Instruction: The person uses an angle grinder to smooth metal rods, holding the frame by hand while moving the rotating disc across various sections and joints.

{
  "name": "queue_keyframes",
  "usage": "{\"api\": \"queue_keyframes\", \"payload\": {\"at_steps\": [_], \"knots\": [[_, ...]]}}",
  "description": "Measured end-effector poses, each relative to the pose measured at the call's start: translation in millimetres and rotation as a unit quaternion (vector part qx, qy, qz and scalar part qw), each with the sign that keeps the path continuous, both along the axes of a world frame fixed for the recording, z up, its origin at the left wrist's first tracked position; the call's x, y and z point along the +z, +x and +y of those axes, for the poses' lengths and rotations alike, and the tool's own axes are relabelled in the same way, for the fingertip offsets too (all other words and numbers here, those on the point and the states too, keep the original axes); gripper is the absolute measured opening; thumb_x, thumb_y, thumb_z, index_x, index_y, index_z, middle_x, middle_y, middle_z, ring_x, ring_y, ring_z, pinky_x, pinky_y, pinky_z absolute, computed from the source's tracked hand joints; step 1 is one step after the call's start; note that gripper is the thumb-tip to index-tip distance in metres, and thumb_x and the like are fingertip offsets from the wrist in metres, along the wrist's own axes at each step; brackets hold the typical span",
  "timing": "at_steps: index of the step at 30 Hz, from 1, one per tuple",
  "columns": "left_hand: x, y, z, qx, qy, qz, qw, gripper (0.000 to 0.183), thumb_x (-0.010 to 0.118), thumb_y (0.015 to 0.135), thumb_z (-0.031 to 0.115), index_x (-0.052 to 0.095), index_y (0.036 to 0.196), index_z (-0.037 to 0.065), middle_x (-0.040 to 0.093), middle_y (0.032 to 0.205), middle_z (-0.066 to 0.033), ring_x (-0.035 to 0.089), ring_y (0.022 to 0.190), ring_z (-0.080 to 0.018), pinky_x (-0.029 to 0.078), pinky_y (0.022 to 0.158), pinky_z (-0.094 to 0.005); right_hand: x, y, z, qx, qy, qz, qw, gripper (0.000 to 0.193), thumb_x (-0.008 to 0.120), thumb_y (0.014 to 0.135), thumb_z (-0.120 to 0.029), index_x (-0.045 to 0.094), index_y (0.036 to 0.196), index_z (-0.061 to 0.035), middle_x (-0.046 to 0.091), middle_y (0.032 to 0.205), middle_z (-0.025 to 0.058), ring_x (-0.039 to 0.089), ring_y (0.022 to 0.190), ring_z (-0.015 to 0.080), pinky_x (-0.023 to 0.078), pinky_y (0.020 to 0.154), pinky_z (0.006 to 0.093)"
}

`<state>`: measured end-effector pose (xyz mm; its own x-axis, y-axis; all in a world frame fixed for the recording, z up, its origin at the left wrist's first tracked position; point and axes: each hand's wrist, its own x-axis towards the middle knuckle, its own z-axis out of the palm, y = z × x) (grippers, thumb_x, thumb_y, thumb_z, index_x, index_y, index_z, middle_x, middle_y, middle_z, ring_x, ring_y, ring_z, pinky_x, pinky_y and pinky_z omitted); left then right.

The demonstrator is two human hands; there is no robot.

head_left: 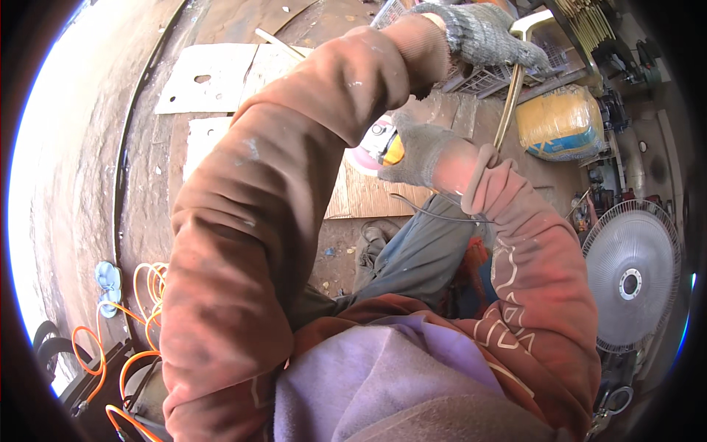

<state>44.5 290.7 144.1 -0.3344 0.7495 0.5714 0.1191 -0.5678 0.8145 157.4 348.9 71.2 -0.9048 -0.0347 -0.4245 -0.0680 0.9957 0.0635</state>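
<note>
My left hand [490, 40], in a grey knitted glove, reaches far out to the upper right. Its fingers close over a shiny gold-coloured metal bar [509, 107] with a pale, bent top end. The bar slants down behind my right sleeve. My right hand [421, 152], also gloved, is wrapped round an angle grinder [390, 144] with a pinkish disc, a silver head and a yellow part. The disc points left, apart from the bar. Part of the grinder's body is hidden by the glove, and a dark cable [434, 215] runs below it.
Flattened cardboard [221, 70] lies on the floor beyond my left arm. A yellow-and-blue wrapped bundle [561, 121] and a wire crate [479, 82] stand at the upper right. A large fan [630, 283] is at the right. An orange hose [151, 280] coils at the left near blue slippers [108, 283].
</note>
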Motion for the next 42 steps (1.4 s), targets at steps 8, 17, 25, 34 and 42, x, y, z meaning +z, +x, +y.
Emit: {"api": "queue_keyframes", "payload": {"at_steps": [8,17,25,34,42], "knots": [[10.1,3.9,-13.3,0.054,-0.107,0.033,0.992,0.024,0.061,0.093,0.027,0.068,0.095,0.004,0.063,0.073,-0.0016,0.056,0.069,-0.0108,0.045,0.063,-0.0286,-5.2,0.1,-2.4,-0.005,-0.003,-0.028,1.0,0.078,0.078,0.069,-0.044,0.045,0.124,0.0004,0.067,0.099,0.0235,0.065,0.096,0.0393,0.05,0.084,0.0449],[7.5,1.1,-1.1,0.033,-0.088,0.035,0.995,0.023,0.06,0.094,0.025,0.068,0.096,0.004,0.062,0.074,-0.0006,0.054,0.067,-0.0094,0.044,0.059,-0.0274,-2.3,29.0,4.8,0.05,0.03,-0.019,0.998,0.07,0.073,0.074,-0.042,0.047,0.124,-0.0005,0.067,0.1,0.0212,0.065,0.095,0.0398,0.051,0.083,0.0457],[13.6,4.5,-8.4,0.065,-0.097,0.081,0.99,0.03,0.059,0.094,0.032,0.068,0.097,0.003,0.062,0.073,-0.0028,0.055,0.066,-0.0122,0.045,0.062,-0.0301,-2.3,2.0,13.2,0.05,0.065,-0.027,0.996,0.066,0.072,0.076,-0.041,0.047,0.122,-0.0009,0.067,0.1,0.0216,0.065,0.093,0.0395,0.051,0.081,0.0457],[8.6,-6.1,2.5,0.057,-0.095,0.083,0.99,0.026,0.062,0.092,0.031,0.068,0.096,0.006,0.064,0.078,-0.0025,0.056,0.072,-0.0126,0.047,0.067,-0.0306,-7.3,-4.5,3.2,0.024,0.047,-0.028,0.998,0.064,0.074,0.074,-0.037,0.048,0.121,-0.0027,0.066,0.105,0.0211,0.064,0.097,0.0382,0.05,0.084,0.046],[3.7,-5.7,7.4,0.019,-0.106,0.009,0.994,0.025,0.063,0.092,0.029,0.068,0.096,0.005,0.062,0.074,-0.0012,0.055,0.068,-0.0114,0.045,0.063,-0.0278,-6.4,-3.5,5.6,0.015,0.025,-0.016,0.999,0.064,0.074,0.072,-0.038,0.049,0.12,-0.0029,0.066,0.106,0.0207,0.064,0.098,0.0378,0.05,0.084,0.0452]]}}
